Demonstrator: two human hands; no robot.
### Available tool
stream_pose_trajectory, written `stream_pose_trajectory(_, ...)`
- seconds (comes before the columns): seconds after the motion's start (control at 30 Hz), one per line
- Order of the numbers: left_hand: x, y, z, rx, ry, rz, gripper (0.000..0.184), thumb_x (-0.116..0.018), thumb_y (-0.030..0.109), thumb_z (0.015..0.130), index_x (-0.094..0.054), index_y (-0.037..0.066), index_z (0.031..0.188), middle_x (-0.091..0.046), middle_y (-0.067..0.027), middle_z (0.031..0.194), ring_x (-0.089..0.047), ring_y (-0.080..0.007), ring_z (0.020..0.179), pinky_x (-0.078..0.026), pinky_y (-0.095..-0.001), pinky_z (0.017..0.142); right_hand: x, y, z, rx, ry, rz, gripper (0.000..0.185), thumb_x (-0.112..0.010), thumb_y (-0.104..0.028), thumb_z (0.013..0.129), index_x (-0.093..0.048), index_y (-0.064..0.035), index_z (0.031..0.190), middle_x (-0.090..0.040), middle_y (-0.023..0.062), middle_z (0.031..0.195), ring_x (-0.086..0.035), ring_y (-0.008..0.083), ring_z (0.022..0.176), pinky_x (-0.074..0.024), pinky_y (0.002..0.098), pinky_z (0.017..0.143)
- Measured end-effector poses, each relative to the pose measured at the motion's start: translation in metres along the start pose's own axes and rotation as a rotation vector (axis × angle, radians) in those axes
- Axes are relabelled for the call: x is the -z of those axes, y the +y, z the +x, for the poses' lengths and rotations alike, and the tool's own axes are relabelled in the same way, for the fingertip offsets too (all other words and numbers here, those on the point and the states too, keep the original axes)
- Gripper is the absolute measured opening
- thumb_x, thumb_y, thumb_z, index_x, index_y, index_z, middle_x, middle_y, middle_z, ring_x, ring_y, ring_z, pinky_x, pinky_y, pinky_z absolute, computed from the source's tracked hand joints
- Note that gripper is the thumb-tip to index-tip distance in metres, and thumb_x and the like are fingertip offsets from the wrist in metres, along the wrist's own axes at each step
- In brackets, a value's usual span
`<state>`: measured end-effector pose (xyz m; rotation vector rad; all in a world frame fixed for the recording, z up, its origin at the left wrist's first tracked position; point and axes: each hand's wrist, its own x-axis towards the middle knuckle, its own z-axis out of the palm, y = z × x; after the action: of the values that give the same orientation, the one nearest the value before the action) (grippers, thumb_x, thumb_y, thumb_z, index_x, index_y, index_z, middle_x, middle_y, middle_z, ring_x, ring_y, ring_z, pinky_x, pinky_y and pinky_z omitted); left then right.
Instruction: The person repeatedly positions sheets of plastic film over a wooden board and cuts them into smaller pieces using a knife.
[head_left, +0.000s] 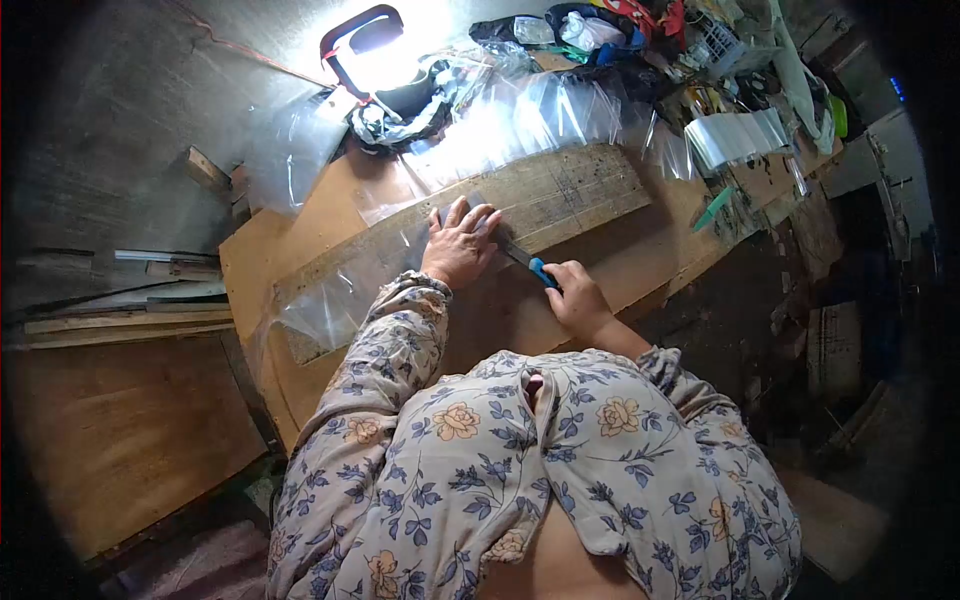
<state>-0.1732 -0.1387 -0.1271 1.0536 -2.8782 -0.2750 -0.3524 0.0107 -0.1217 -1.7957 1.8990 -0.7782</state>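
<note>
My left hand (464,246) lies with fingers spread over a long wooden board (580,195), pressing on clear plastic film (345,290). A small dark edge shows by its fingertips; what it belongs to I cannot make out. My right hand (580,303) is closed around the blue handle of a knife (541,271). The knife's dark blade points up and left across the board, and its tip is hidden at my left hand.
Beneath the board is a brown tabletop (290,240). At the back lie clear plastic sheets (560,108), a bright lamp (350,50) and black plastic bags (405,118). A stack of plastic sleeves (738,138) and a green-handled tool (713,208) lie to the right.
</note>
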Motion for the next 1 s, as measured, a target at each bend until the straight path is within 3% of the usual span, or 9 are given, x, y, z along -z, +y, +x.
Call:
stream_pose_trajectory(0.13, 0.002, 0.002, 0.001, 0.028, -0.010, 0.013, 0.057, -0.047, 0.034, 0.082, -0.029, 0.017, 0.133, -0.027, -0.0013, 0.139, -0.018, -0.0279, 0.130, -0.014, -0.0561, 0.099, -0.020, -0.010, 0.024, -0.049, -0.039, -0.084, 0.031, -0.058, -0.013, 0.075, -0.051, -0.0088, 0.105, -0.047, 0.0139, 0.099, -0.056, 0.0348, 0.081, -0.0476, 0.0434, 0.070)
stream_pose_trajectory(0.37, 0.001, 0.000, 0.001, 0.074, -0.038, 0.033, 0.062, -0.046, 0.041, 0.082, -0.024, 0.021, 0.135, -0.019, -0.0051, 0.142, -0.015, -0.0269, 0.131, -0.013, -0.0536, 0.101, -0.002, -0.001, 0.032, -0.068, -0.025, -0.094, 0.028, -0.059, -0.014, 0.074, -0.054, -0.0108, 0.101, -0.048, 0.0131, 0.099, -0.057, 0.0339, 0.081, -0.0477, 0.0427, 0.070)
stream_pose_trajectory(0.53, 0.005, 0.001, 0.001, 0.071, 0.001, -0.013, 0.068, -0.051, 0.038, 0.080, -0.023, 0.013, 0.136, -0.015, -0.0123, 0.143, -0.011, -0.0306, 0.132, -0.011, -0.0505, 0.103, -0.014, 0.013, 0.076, 0.097, 0.056, -0.104, 0.026, -0.058, -0.013, 0.074, -0.054, -0.0121, 0.100, -0.048, 0.0135, 0.096, -0.056, 0.0342, 0.083, -0.0476, 0.0425, 0.071)
stream_pose_trajectory(0.6, 0.004, 0.003, -0.002, 0.079, 0.017, -0.005, 0.070, -0.052, 0.038, 0.079, -0.022, 0.011, 0.136, -0.014, -0.0138, 0.142, -0.010, -0.0313, 0.132, -0.011, -0.0481, 0.104, -0.031, 0.023, 0.114, 0.001, 0.033, -0.157, 0.022, -0.055, -0.015, 0.076, -0.054, -0.0079, 0.097, -0.048, 0.0164, 0.097, -0.056, 0.0348, 0.085, -0.0477, 0.0416, 0.072)
stream_pose_trajectory(0.73, -0.006, -0.011, -0.001, 0.075, 0.283, -0.308, 0.069, -0.058, 0.022, 0.075, -0.024, 0.006, 0.133, -0.017, -0.0195, 0.139, -0.016, -0.0349, 0.129, -0.019, -0.0428, 0.104, -0.021, -0.013, 0.144, -0.041, 0.016, -0.116, 0.037, -0.059, -0.022, 0.076, -0.047, -0.0055, 0.107, -0.047, 0.0189, 0.103, -0.054, 0.0359, 0.088, -0.0460, 0.0431, 0.076)
stream_pose_trajectory(0.8, -0.018, -0.016, 0.000, 0.019, 0.548, -0.551, 0.064, -0.057, 0.008, 0.072, -0.028, 0.003, 0.129, -0.026, -0.0223, 0.135, -0.025, -0.0406, 0.124, -0.024, -0.0465, 0.101, -0.023, -0.040, 0.129, -0.081, -0.135, -0.220, 0.050, -0.062, -0.033, 0.076, -0.042, -0.0049, 0.112, -0.047, 0.0183, 0.106, -0.053, 0.0357, 0.092, -0.0450, 0.0429, 0.079)
stream_pose_trajectory(0.83, -0.017, -0.017, -0.001, 0.018, 0.553, -0.548, 0.064, -0.057, 0.008, 0.072, -0.028, 0.003, 0.129, -0.026, -0.0223, 0.135, -0.025, -0.0406, 0.124, -0.024, -0.0465, 0.101, -0.027, -0.046, 0.123, -0.141, -0.204, -0.270, 0.058, -0.064, -0.041, 0.073, -0.041, -0.0044, 0.112, -0.046, 0.0171, 0.107, -0.052, 0.0362, 0.096, -0.0449, 0.0430, 0.080)
stream_pose_trajectory(0.97, -0.003, -0.019, -0.021, -0.007, 0.653, -0.422, 0.050, -0.054, 0.006, 0.069, -0.042, 0.006, 0.118, -0.037, -0.0206, 0.127, -0.031, -0.0396, 0.120, -0.026, -0.0477, 0.099, -0.039, -0.027, 0.132, -0.132, -0.248, -0.230, 0.042, -0.060, -0.034, 0.077, -0.047, -0.0038, 0.104, -0.051, 0.0173, 0.103, -0.054, 0.0337, 0.096, -0.0451, 0.0414, 0.080)
stream_pose_trajectory(1.0, 0.004, -0.015, -0.030, 0.090, 0.584, -0.284, 0.052, -0.056, 0.009, 0.067, -0.042, 0.007, 0.117, -0.037, -0.0200, 0.127, -0.031, -0.0387, 0.121, -0.023, -0.0501, 0.099, -0.039, -0.020, 0.136, -0.107, -0.245, -0.209, 0.037, -0.059, -0.031, 0.078, -0.050, -0.0038, 0.100, -0.054, 0.0176, 0.100, -0.055, 0.0328, 0.094, -0.0450, 0.0409, 0.080)
